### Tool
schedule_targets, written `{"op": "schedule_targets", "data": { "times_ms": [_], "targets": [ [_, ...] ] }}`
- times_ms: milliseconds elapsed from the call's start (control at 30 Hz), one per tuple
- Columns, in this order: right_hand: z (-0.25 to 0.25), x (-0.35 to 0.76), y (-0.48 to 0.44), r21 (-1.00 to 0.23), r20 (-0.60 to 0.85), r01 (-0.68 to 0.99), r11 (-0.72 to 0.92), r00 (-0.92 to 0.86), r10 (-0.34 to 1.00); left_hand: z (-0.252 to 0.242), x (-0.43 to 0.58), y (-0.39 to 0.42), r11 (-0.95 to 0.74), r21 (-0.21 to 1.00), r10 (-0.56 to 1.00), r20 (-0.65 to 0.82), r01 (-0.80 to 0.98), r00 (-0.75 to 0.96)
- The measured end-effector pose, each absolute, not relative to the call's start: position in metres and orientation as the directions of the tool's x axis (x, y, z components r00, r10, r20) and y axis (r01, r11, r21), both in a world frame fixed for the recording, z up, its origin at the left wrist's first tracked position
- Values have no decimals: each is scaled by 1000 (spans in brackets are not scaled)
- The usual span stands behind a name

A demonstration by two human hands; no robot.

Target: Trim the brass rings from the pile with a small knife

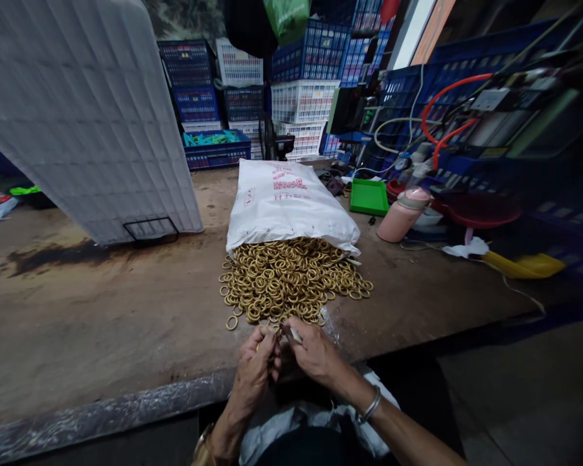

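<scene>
My left hand [258, 364] is closed at the table's front edge, its thumb and fingers pinching a brass-coloured ring mostly hidden by the fingertips. Close beside it, my right hand [315, 351] grips a small tool with a pale end [296, 336]; its working tip is hidden between the two hands. Just beyond them lies a heap of brass-coloured rings [286, 278], spilling from the mouth of a white sack [291, 210] with red print. A single loose ring [232, 322] rests left of the heap.
A tall white ribbed panel [92, 116] stands on the brown table [102, 310] at left. To the right are a green tray [369, 197], a pink bottle [403, 215] and a yellow scoop-like piece [525, 264]. Stacked crates [304, 100] line the back.
</scene>
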State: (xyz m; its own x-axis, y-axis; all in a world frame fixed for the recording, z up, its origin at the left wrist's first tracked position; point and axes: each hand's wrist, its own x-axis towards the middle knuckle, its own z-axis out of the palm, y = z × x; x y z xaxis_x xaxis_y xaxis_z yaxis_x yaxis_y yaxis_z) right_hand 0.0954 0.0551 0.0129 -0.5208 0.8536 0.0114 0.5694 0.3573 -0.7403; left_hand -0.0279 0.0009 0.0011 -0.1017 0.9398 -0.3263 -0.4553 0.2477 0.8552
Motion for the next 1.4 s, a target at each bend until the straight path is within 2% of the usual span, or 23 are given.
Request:
{"op": "schedule_targets", "data": {
  "times_ms": [233, 367, 467, 567, 667, 767, 867, 1000, 1067, 1233, 1400],
  "targets": [
    [7, 97, 50, -554, -14, 680, 481, -585, 811, -1, -29, 1, 234, 872, 939, -317, -431, -132],
    [9, 96, 49, -496, -26, 703, 510, -599, 801, -2, -29, 0, 234, 892, 937, -313, -387, -157],
    [7, 99, 53, -465, -41, 729, 502, -584, 811, 4, -29, -4, 223, 908, 946, -289, -354, -144],
    [-1, 106, 61, -408, -68, 794, 450, -519, 852, 17, -27, -16, 244, 900, 959, -278, -362, -46],
    [-9, 110, 67, -401, -17, 805, 438, -484, 875, 21, -22, -34, 361, 819, 931, -343, -446, 124],
    [-10, 106, 65, -459, 15, 762, 457, -508, 861, 1, -17, -51, 550, 684, 831, -505, -478, 233],
    [-8, 99, 57, -494, 37, 716, 494, -550, 834, -31, -16, -61, 674, 546, 704, -678, -497, 210],
    [-13, 90, 49, -433, 38, 740, 514, -555, 831, -61, -18, -60, 635, 385, 520, -854, -670, 3],
    [-18, 86, 49, -390, 23, 770, 505, -540, 842, -68, -17, -57, 574, 363, 482, -874, -734, -55],
    [-21, 79, 52, -338, 13, 816, 469, -494, 869, -82, -9, -49, 478, 416, 595, -801, -774, -63],
    [-16, 79, 51, -344, 18, 831, 437, -460, 888, -99, -5, -47, 409, 445, 692, -720, -797, -48]
  ]
}}
